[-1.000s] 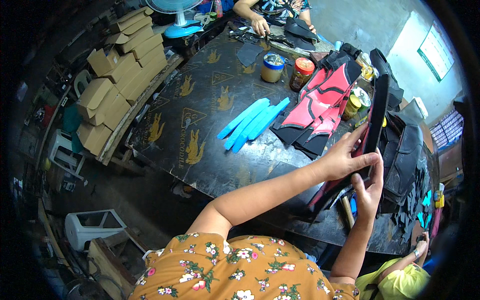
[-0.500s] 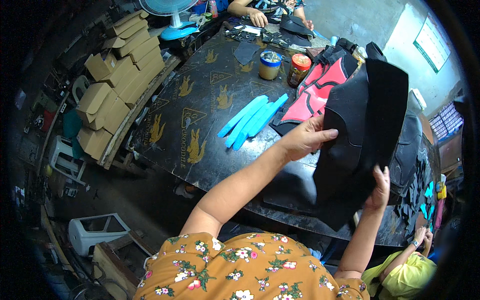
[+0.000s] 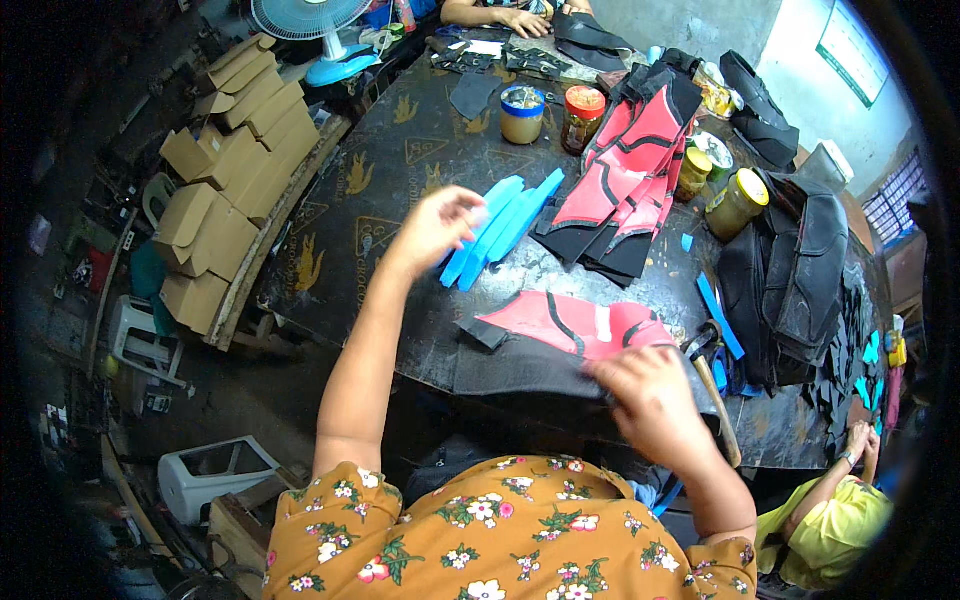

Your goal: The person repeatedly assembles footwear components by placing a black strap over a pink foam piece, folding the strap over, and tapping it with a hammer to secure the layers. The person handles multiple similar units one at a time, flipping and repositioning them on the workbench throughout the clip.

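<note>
Pink-and-black panel (image 3: 545, 345), one piece, is lying along the near edge of the single black tabletop (image 3: 540, 270), while one overlapping pile of similar panels (image 3: 625, 190) is fanning out beyond it. Of two hands, the right hand (image 3: 655, 400) is curling its fingers over the panel's black border, though I cannot tell whether they are gripping it, and the left hand (image 3: 440, 235) is holding its blurred fingers half open, nothing visibly grasped, beside at least three blue strips (image 3: 525, 225). Two yellow-lidded jars (image 3: 737, 210), one blue-lidded jar (image 3: 521, 120) and one red-lidded jar (image 3: 582, 122) are standing farther back.
</note>
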The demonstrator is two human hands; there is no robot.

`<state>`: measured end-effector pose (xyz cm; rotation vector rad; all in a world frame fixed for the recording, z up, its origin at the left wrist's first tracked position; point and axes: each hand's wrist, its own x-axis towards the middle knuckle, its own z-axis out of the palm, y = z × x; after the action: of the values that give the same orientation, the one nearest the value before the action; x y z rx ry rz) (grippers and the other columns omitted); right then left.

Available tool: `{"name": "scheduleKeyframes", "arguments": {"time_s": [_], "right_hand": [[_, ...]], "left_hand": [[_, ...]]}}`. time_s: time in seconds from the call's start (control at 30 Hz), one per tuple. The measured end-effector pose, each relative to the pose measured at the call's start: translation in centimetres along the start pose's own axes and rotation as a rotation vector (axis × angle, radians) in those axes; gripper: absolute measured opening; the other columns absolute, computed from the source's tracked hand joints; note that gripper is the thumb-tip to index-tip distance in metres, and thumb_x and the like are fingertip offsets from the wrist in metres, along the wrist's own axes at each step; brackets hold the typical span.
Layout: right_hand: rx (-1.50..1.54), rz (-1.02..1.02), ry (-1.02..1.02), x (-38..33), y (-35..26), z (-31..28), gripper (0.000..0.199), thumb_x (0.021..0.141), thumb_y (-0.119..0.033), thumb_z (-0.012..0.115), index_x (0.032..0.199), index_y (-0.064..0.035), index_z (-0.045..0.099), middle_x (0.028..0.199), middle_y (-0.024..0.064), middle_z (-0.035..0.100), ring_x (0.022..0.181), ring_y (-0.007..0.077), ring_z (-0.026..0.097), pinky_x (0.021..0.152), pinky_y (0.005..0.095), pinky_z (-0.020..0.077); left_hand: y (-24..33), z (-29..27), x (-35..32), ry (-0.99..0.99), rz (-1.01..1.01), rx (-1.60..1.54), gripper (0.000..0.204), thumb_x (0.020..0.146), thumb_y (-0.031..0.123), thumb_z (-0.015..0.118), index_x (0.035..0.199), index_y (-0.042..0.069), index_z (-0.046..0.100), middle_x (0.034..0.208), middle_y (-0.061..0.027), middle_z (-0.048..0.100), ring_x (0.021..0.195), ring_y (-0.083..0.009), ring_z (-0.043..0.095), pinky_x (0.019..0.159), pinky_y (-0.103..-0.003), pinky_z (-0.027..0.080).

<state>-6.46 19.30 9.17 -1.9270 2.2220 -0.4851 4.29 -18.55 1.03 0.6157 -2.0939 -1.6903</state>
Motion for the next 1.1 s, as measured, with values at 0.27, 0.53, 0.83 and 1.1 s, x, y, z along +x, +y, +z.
{"name": "scheduleKeyframes", "arguments": {"time_s": [0.27, 0.53, 0.83, 1.1], "right_hand": [[-0.232, -0.006, 0.223, 0.7, 0.8, -5.0, 0.026, 0.083, -0.009, 0.070, 0.108, -0.0098, 0.075, 0.093, 0.0078, 0.071, 0.091, 0.0270, 0.070, 0.088, 0.0426, 0.0528], [-0.140, 0.059, 0.131, -5.6, 1.1, 5.1, 0.043, 0.081, -0.012, 0.068, 0.124, -0.0173, 0.076, 0.118, 0.0038, 0.070, 0.108, 0.0241, 0.065, 0.100, 0.0471, 0.0437], [-0.185, -0.064, 0.237, -4.4, 3.2, 7.7, 0.043, 0.084, -0.018, 0.069, 0.126, -0.0205, 0.075, 0.120, 0.0018, 0.068, 0.107, 0.0226, 0.062, 0.094, 0.0438, 0.0423], [-0.134, 0.037, 0.223, -1.5, 3.1, 6.3, 0.053, 0.080, -0.006, 0.071, 0.131, -0.0183, 0.071, 0.121, 0.0034, 0.068, 0.113, 0.0266, 0.062, 0.098, 0.0460, 0.0441]], "left_hand": [[-1.0, 12.8, -6.3, -0.329, 0.319, 0.436, 0.078, 0.089, 0.053, 0.078, 0.146, 0.004, 0.058, 0.143, -0.0258, 0.060, 0.134, -0.0429, 0.057, 0.116, -0.048, 0.044], [0.7, 12.0, -9.3, -0.184, 0.216, 0.543, 0.070, 0.092, 0.044, 0.077, 0.146, 0.005, 0.057, 0.130, -0.0224, 0.065, 0.119, -0.0401, 0.064, 0.104, -0.048, 0.051], [-0.3, 11.3, -5.6, -0.270, 0.313, 0.542, 0.041, 0.092, 0.034, 0.079, 0.119, 0.003, 0.073, 0.108, -0.0207, 0.072, 0.103, -0.0379, 0.070, 0.090, -0.044, 0.055], [0.6, 11.3, -2.5, -0.194, 0.399, 0.523, 0.030, 0.092, 0.023, 0.077, 0.112, 0.002, 0.070, 0.105, -0.0188, 0.071, 0.102, -0.0369, 0.070, 0.091, -0.043, 0.054]]}}
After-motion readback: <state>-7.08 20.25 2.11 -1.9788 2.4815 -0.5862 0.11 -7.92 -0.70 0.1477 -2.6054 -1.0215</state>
